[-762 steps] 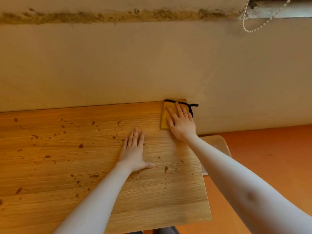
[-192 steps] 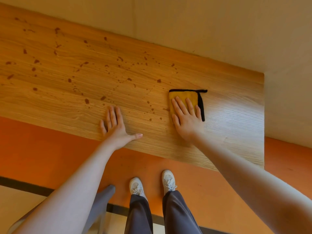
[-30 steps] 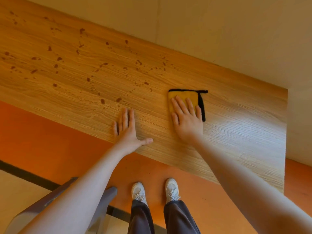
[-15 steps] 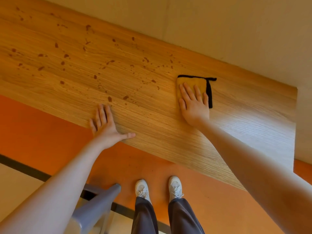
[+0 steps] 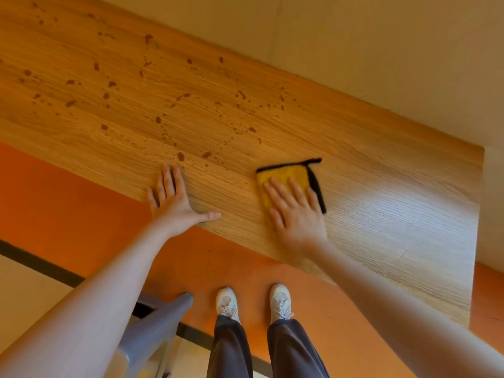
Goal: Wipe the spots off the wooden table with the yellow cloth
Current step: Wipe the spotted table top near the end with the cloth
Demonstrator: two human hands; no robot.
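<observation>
Nearest the camera, at six o'clock, two grey trouser legs (image 5: 272, 347) end in white shoes (image 5: 279, 300) standing on an orange floor (image 5: 68, 203); a grey chair (image 5: 152, 328) slants up at seven o'clock, just beside the left leg. Both bare forearms reach forward from the lower corners. The left hand (image 5: 174, 203) lies flat on the near edge of the wooden table (image 5: 395, 214), fingers straight and close together, thumb stretched out toward three o'clock — it holds nothing. The right hand (image 5: 296, 214) is slightly blurred; its palm and spread fingers press flat on the yellow cloth (image 5: 281, 173), not curled around it. The cloth, folded into a small square with a black border and a black loop at its far right corner, sits toward the near edge of the table, right of centre, its far half showing beyond the fingertips. From nine to twelve o'clock of the cloth, brown spots (image 5: 158, 120) scatter over the wood — the closest lie just beyond the left fingertips. The table to the right of the cloth shows bare grain with a pale sheen. Beyond the table's far edge rises a plain cream wall (image 5: 381, 50).
</observation>
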